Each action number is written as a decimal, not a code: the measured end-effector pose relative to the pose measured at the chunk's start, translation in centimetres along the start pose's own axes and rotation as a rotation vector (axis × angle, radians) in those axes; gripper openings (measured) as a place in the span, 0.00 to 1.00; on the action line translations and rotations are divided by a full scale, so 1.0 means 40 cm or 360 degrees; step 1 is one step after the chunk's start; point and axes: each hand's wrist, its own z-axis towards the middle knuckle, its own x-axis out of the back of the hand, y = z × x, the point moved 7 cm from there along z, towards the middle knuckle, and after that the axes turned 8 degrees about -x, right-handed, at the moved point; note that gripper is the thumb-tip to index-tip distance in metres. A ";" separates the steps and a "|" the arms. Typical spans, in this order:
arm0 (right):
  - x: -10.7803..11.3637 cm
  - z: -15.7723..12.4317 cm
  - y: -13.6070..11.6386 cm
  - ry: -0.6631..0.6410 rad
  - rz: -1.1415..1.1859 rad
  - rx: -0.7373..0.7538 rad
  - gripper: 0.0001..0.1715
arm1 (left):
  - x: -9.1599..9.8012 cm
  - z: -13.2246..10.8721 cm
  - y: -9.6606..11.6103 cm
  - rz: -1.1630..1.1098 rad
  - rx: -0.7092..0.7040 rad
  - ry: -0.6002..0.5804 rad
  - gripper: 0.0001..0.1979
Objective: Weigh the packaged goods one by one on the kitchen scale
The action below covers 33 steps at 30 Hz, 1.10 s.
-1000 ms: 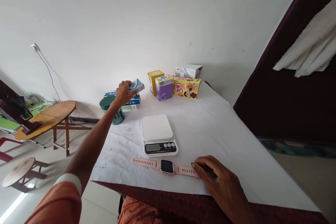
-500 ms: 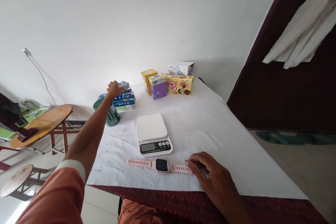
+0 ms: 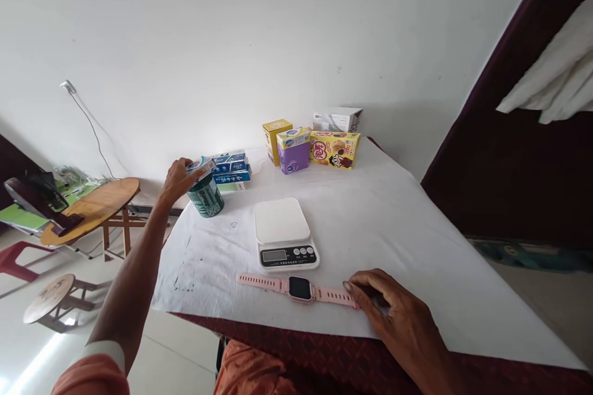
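Left hand [image 3: 178,180]: fingers were closed round a small white-and-blue box [image 3: 201,167], held at the top of a green canister [image 3: 207,200]; contact could not be told. Blue boxes [image 3: 234,168]: stood stacked beside the canister. White scale [image 3: 281,222]: lay flat. Pink watch [image 3: 300,288]: lay unfastened, near the scale. Right hand [image 3: 401,315]: was half curled, thumb at the watch strap's end; grip could not be told.

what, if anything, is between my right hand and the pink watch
Nothing visible: your right hand is right at the strap end of the pink watch. The white scale sits beyond the watch, not between.
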 end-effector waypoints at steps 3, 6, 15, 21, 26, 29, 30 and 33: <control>0.001 0.002 -0.006 -0.0012 -0.0002 -0.0008 0.16 | -0.012 -0.004 -0.011 0.0007 0.0003 0.0047 0.28; 0.003 0.003 -0.010 -0.0013 -0.0003 -0.0019 0.17 | -0.013 -0.006 -0.010 0.0019 -0.0016 0.0035 0.29; 0.001 0.003 0.000 0.0003 0.0004 -0.0034 0.19 | -0.017 -0.014 -0.011 0.0142 0.0029 -0.0094 0.46; 0.000 0.005 -0.003 -0.0014 0.0006 -0.0031 0.18 | -0.009 -0.001 -0.036 0.0040 -0.0086 -0.0068 0.46; 0.000 0.002 0.000 -0.0011 0.0001 -0.0053 0.18 | 0.004 0.005 -0.090 -0.0181 -0.0154 -0.0109 0.46; 0.000 0.002 0.000 -0.0004 0.0004 -0.0051 0.18 | 0.005 0.014 -0.108 -0.0286 -0.0237 -0.0199 0.46; 0.000 0.003 -0.001 0.0001 0.0005 -0.0048 0.18 | 0.003 0.015 -0.108 -0.0292 -0.0265 -0.0234 0.47; 0.001 0.004 -0.005 -0.0005 -0.0001 -0.0037 0.18 | 0.000 0.008 -0.095 -0.0210 -0.0271 -0.0289 0.50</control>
